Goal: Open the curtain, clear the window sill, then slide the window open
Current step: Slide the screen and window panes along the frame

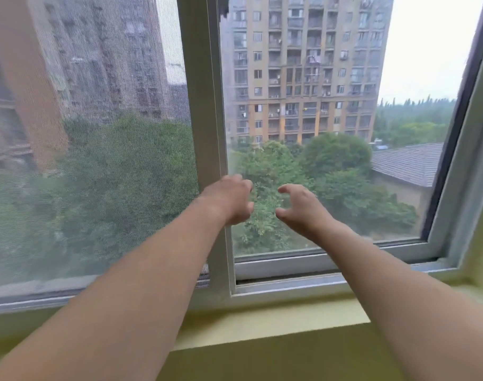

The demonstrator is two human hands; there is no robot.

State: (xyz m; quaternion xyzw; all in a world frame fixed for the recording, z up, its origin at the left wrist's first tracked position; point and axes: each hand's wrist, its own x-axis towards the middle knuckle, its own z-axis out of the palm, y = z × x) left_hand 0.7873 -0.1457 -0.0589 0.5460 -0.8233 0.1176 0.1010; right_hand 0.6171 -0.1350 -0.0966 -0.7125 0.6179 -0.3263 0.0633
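Observation:
The window fills the view. Its left half is covered by a grey mesh screen [92, 149] and its right half is a glass pane [331, 127]. A pale vertical stile [204, 105] stands between them. My left hand [228, 200] is at the stile's right edge, seen from the back, fingers curled with nothing in them. My right hand [300, 209] hovers in front of the glass a hand's width to the right, fingers spread in a claw and empty. The yellow-green window sill [262, 321] runs below, and both forearms cross over it.
The lower sash rail and track [303, 273] run along the bottom of the glass. A dark frame [454, 149] and a pale grey-green strip [474, 171], possibly the drawn-back curtain, close the right side. Outside are apartment blocks and trees.

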